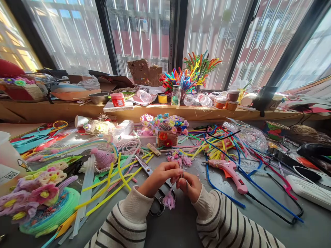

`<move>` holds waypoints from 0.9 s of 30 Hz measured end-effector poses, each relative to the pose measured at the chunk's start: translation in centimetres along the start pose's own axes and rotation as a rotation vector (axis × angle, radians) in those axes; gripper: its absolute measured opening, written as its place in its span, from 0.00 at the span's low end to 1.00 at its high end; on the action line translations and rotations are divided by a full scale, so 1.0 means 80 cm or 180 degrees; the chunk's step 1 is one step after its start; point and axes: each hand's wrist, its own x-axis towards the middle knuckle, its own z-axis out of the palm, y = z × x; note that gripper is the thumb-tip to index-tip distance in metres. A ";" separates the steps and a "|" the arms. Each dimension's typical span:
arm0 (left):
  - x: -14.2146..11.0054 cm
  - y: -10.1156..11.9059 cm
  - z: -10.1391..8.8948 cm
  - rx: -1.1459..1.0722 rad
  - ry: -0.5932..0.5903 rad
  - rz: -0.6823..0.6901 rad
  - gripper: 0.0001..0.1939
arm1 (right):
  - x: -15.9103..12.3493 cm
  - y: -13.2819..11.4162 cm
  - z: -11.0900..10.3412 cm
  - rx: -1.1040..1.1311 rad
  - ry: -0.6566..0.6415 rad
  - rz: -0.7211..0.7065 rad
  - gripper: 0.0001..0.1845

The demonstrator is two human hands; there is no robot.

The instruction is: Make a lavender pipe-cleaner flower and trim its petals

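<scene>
My left hand (163,175) is closed, its fingertips pinching the stem of a fuzzy pink-lilac pipe-cleaner flower (169,201), whose head hangs below the fingers. Close against it, my right hand (190,186) is closed round a thin, pointed tool, which looks like small scissors (182,161), tips upward; the fingers hide most of it. Beneath my left hand lie large scissors (146,166) with black handles, partly covered. Just beyond both hands sits a small heap of pink-lilac fuzzy pieces (187,160), with loose fluff scattered around.
To the right lies a pink glue gun (229,171) with its black cord, beside blue pipe cleaners (222,189). Yellow pipe cleaners (106,184) and clear glue sticks (85,191) are on the left, near a flower-covered green piece (55,210). A flower box (168,138) stands behind.
</scene>
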 end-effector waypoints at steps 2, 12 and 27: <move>0.001 -0.002 -0.001 -0.0022 0.0027 -0.0014 0.13 | 0.000 -0.001 -0.002 -0.0092 0.0138 0.0051 0.29; 0.002 -0.003 -0.003 -0.0076 0.0137 0.0032 0.14 | 0.002 0.000 -0.004 -0.0208 0.0304 0.0212 0.26; 0.002 -0.003 -0.002 0.0063 -0.0005 0.0067 0.12 | 0.000 -0.013 -0.004 0.0122 0.0082 -0.0006 0.32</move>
